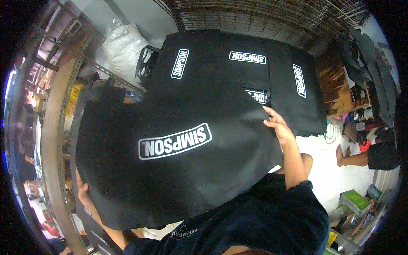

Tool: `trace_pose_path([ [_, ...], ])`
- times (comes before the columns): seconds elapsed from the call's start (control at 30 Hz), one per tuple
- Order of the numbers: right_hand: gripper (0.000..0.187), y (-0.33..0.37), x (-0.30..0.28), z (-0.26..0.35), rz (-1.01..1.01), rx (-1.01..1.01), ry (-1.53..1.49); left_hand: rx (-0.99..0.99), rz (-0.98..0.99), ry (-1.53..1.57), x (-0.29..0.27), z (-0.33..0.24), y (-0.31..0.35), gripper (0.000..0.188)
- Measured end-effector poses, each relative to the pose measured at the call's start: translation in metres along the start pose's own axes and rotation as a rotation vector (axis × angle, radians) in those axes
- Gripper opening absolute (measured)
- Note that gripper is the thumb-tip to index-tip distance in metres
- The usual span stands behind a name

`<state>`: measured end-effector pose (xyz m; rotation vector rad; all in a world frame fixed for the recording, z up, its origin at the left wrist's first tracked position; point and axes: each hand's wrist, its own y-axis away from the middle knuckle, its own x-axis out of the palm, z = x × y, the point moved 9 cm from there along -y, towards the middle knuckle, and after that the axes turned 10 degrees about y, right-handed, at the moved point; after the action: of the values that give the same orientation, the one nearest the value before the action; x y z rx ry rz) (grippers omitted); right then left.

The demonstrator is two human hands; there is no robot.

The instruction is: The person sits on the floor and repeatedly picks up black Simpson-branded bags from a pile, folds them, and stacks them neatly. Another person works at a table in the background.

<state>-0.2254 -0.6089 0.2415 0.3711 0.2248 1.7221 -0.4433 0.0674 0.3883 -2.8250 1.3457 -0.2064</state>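
Note:
A large black sheet [178, 182], which looks like fabric, spans the space in front of me, with a white framed print upside down in its middle. My left hand [82, 189] grips its left edge, thumb on top and the fingers mostly hidden behind. At the far right corner, my right hand [278, 125] pinches the same sheet between thumb and fingers. Beyond it lie stacks of similar black sheets [204, 42] with white prints turned various ways. Part of another white print shows past the held sheet's corner, near my right fingertips.
A white plastic sack [124, 44] stands at the back left, behind a metal shelf frame [55, 144]. Wire racks [255, 17] rise at the back. Another person's bare leg [355, 160] shows at right on the pale tiled floor [327, 170], near a green box [355, 201].

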Motion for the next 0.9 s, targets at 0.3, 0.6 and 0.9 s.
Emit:
trace_pose_path([
  [0.3, 0.055, -0.006, -0.029, 0.071, 0.237, 0.157, 0.565, 0.143, 0.091, 0.083, 0.025, -0.069, -0.016, 0.071],
  [0.6, 0.062, -0.126, -0.127, 0.401, -1.129, -0.548, 1.814, 0.118, 0.284, 0.123, 0.154, -0.092, -0.043, 0.071],
  [0.9, 0.035, -0.145, -0.123, 0.392, -1.131, -0.839, 1.757, -0.085, 0.377, 0.025, 0.244, -0.011, -0.051, 0.070],
])
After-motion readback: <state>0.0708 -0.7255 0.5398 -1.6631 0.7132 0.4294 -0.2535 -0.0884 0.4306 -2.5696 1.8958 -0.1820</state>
